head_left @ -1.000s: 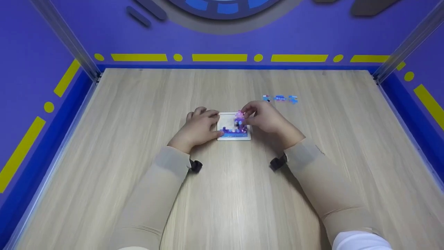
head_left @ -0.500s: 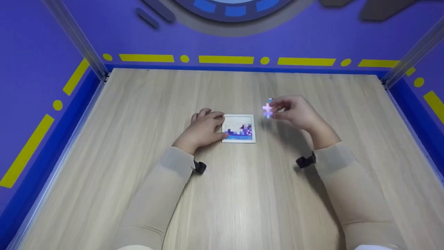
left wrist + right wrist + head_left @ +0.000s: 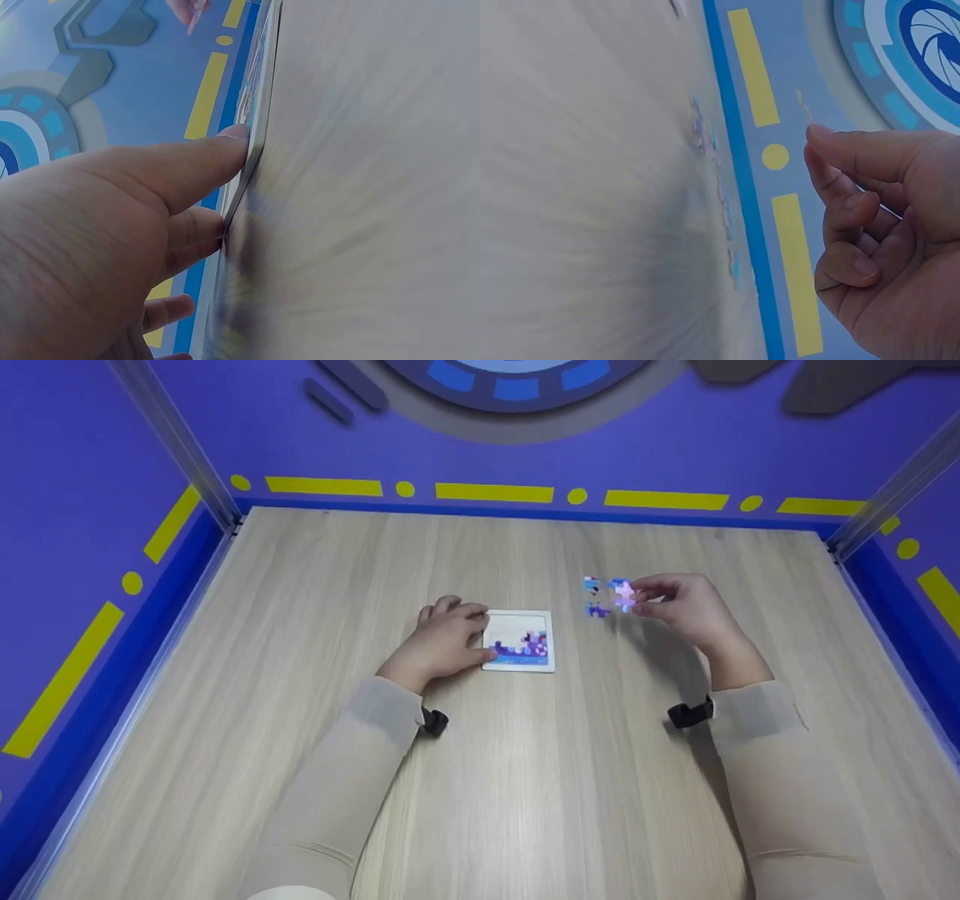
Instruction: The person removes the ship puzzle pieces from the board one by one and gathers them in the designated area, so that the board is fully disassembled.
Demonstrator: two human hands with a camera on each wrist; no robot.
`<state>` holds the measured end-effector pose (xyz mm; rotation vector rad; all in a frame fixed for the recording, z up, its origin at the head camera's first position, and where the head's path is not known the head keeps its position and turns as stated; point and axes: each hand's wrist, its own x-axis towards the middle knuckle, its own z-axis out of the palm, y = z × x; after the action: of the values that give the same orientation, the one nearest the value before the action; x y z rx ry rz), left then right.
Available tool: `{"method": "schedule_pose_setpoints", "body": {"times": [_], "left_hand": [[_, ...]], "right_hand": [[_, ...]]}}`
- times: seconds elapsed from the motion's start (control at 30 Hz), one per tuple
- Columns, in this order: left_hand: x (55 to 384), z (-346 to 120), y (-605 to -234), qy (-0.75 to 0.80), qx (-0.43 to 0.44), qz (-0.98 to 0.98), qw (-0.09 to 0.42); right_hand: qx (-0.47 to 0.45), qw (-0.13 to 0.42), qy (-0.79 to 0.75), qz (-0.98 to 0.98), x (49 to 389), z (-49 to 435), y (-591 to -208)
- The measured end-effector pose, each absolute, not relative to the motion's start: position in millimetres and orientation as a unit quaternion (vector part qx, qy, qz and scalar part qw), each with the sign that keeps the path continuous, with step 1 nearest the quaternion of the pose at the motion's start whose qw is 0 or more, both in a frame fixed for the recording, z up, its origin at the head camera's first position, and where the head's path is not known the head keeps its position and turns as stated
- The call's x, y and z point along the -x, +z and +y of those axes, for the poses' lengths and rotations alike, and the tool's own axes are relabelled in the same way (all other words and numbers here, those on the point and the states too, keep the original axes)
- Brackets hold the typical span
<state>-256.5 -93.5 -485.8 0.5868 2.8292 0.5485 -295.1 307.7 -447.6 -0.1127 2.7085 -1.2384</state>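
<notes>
The right hand is pinching a pink puzzle piece between thumb and fingertips, raised off the table; a second ago it was holding it over the tray's right side. The left hand is spreading its fingers loosely, thumb and forefinger touching the left edge of the white jigsaw tray, which is lying flat at mid-table. The joined pieces are filling only the tray's near part, rising at right; the far part is standing bare. In my judgement, the move is leaving the fill unadvanced. Farther right, a purple piece and a blue piece are lying loose on the table, left of the held piece.
</notes>
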Motion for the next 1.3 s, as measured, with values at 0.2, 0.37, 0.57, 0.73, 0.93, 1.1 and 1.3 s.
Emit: {"method": "schedule_pose_setpoints", "body": {"times": [0.2,0.37,0.57,0.73,0.93,1.1,1.3], "left_hand": [[257,-93,-488,0.189,-0.194,0.957,0.102],[258,-94,-490,0.190,-0.195,0.957,0.100],[257,-95,-489,0.190,-0.198,0.957,0.094],[258,-94,-489,0.189,-0.200,0.957,0.093],[259,-94,-491,0.189,-0.202,0.956,0.093],[259,-94,-490,0.189,-0.202,0.956,0.097],[258,-94,-489,0.191,-0.203,0.956,0.097]], "right_hand": [[0.032,0.080,-0.397,0.914,297,314,-458],[0.027,0.092,-0.382,0.919,300,317,-462],[0.036,0.097,-0.366,0.925,303,317,-468],[0.048,0.091,-0.363,0.926,305,318,-473],[0.062,0.086,-0.350,0.931,306,318,-477],[0.067,0.085,-0.339,0.934,308,317,-479],[0.066,0.097,-0.328,0.937,309,316,-478]]}}
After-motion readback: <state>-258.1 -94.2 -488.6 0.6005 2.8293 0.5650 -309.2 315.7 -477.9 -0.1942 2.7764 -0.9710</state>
